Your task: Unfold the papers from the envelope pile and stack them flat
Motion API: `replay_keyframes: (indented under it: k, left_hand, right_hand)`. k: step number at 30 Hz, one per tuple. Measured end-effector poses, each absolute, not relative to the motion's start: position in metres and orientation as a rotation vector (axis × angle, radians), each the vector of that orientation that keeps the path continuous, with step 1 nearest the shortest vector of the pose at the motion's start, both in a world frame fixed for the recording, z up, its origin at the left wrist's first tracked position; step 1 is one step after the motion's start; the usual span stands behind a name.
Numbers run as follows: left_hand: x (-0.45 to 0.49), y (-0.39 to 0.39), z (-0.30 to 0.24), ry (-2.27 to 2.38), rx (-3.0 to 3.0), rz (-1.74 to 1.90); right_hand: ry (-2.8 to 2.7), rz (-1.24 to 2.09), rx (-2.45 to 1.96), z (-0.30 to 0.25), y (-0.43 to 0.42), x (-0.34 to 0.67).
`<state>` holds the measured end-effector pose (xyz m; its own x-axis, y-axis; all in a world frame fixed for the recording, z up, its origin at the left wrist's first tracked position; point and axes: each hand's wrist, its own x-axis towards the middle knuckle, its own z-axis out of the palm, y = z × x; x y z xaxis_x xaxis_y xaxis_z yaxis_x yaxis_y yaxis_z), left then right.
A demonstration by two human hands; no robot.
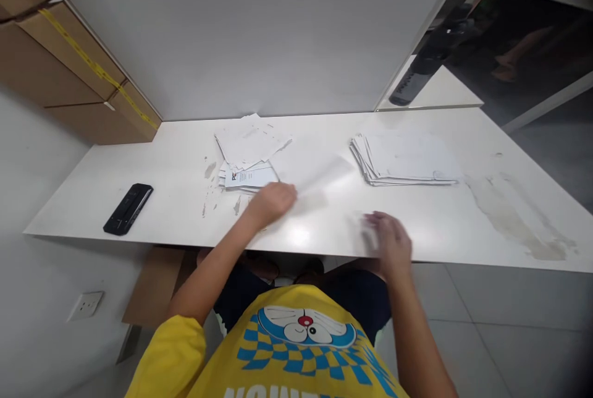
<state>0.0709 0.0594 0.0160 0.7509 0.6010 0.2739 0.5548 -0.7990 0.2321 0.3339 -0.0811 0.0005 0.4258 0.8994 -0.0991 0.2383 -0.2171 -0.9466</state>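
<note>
My left hand [274, 201] is closed on the near left end of a sheet of paper [327, 174], which is blurred and held over the middle of the white table. Just behind that hand lies a stack of printed papers [250, 177], with loose white sheets [252, 143] overlapping its back. My right hand [391, 238] hovers over the table's front edge, fingers apart and partly blurred, with nothing visible in it. Beyond it rests a thick, uneven stack of white paper [410, 157].
A black phone-like device [128, 208] lies at the table's left. Cardboard boxes [92, 76] with yellow tape stand at the back left. A dark bottle [410, 80] is near the back right by a grey panel [278, 33]. Stains [523, 215] mark the white tabletop [176, 163].
</note>
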Motion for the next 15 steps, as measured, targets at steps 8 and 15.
replay_keyframes:
  k: [8, 15]
  left_hand:
    - [0.092, 0.069, 0.019, 0.676, 2.874, 0.463]
    - [0.026, 0.164, 0.043, 1.643, 2.702, 0.25]
  right_hand:
    - [-0.574, 0.884, -1.433, -0.006, -0.057, 0.289]
    - [-0.946, 0.653, -1.553, -0.013, -0.057, 0.285]
